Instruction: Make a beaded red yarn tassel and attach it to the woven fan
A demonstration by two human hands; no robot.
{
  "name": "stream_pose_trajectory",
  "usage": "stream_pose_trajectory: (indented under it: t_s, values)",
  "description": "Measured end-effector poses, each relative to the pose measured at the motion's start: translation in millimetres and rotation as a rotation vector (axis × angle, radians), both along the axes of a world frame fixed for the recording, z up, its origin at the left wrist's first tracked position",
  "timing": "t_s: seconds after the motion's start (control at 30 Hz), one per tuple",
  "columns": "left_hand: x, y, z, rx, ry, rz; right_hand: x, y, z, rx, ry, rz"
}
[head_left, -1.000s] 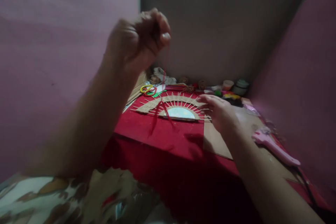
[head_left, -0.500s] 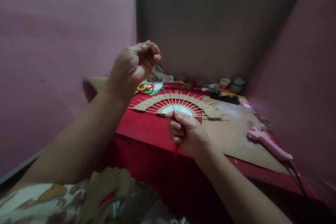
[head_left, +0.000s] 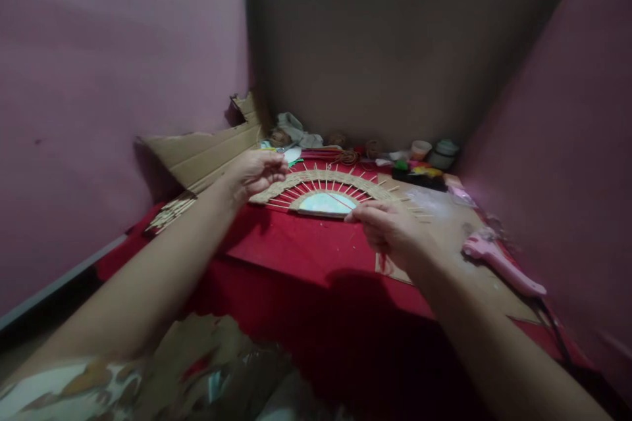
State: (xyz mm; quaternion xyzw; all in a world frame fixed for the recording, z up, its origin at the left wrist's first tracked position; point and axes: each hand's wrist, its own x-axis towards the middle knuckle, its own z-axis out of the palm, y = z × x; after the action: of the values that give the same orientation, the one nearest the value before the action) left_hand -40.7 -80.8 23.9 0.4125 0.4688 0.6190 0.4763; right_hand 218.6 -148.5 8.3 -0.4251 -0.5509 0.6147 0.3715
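Observation:
My right hand (head_left: 388,229) is closed in a pinch on red yarn (head_left: 340,198), whose loose bundle dangles below the palm. From its fingertips a thin strand runs up and left over the fan-shaped piece of sticks and woven twine (head_left: 363,181). My left hand (head_left: 264,172) is held at the fan's left end, fingers pinched together on the yarn's other part, though the strand close to it is too faint to follow. A pale, shiny half disc (head_left: 323,203) forms the fan's centre, lying on the red cloth (head_left: 291,243).
A pink glue gun (head_left: 501,263) lies on a cardboard sheet (head_left: 449,237) at right. Twine balls, a cup (head_left: 421,149) and a lidded jar (head_left: 444,153) line the back wall. Folded cardboard (head_left: 197,154) and a bundle of sticks (head_left: 170,214) are at left.
My left hand has come down from above the table to the fan's left end. My right hand has shifted right, and the yarn has swung from steep to a low slant.

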Motion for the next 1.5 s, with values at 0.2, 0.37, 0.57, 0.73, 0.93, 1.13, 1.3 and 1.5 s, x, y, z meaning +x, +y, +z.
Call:
stream_pose_trajectory:
  t_s: [0.2,0.37,0.57,0.73,0.93,1.13,1.3,1.5]
  values:
    - [13,3,-15.0,0.101,0.209,0.053,14,25,23.7,0.402,-0.532,-0.071]
    - [76,-14,-18.1,0.152,0.355,-0.379,11,41,10.9,0.510,-0.549,0.022]
    - [105,-3,-30.4,-0.058,0.417,-0.766,11,47,10.6,0.480,-0.429,0.015]
    - [96,16,-21.9,0.042,0.623,-0.668,19,49,10.2,0.331,-0.491,0.006]
    - [93,23,-27.3,0.050,0.586,-0.517,33,70,-25.4,0.021,-0.031,0.148]
    - [71,37,-33.2,-0.055,0.235,-0.438,49,84,-45.2,-0.221,0.179,0.225]
    - [50,48,-33.5,-0.063,0.202,-0.402,55,87,-47.6,-0.212,0.214,0.199]
    - [37,53,-30.1,-0.023,0.218,-0.372,61,89,-45.3,-0.232,0.205,0.138]
